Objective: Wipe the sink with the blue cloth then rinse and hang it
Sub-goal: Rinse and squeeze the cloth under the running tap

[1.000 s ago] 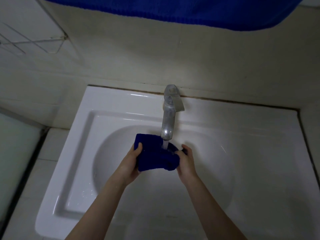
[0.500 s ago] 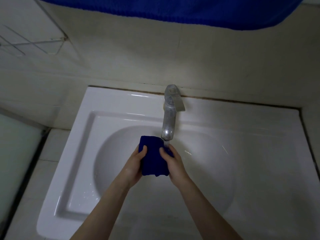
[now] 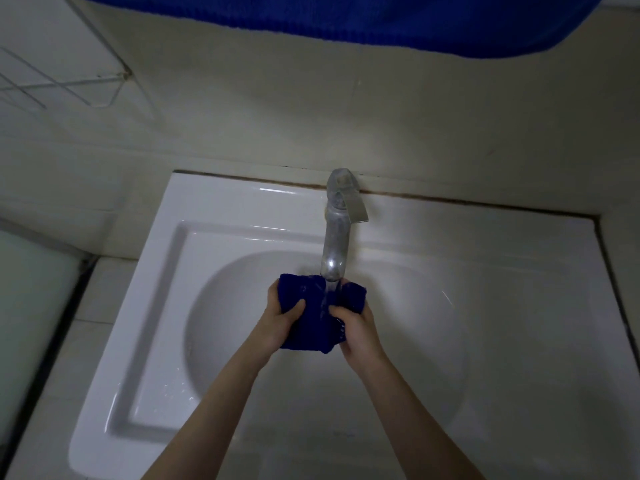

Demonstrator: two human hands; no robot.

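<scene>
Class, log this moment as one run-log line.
step: rinse | left hand, right hand: grip blue cloth | tap: running onto it | sink: below

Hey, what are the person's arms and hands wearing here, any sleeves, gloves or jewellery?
Nothing shows on them. The left hand and right hand are ungloved, no ring visible; the left forearm and right forearm are bare to the frame's edge, with no sleeve, watch or bracelet in view.

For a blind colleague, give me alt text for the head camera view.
The left hand and right hand grip a bunched blue cloth under water running from the metal tap, above the white sink. More blue fabric hangs across the top.
</scene>
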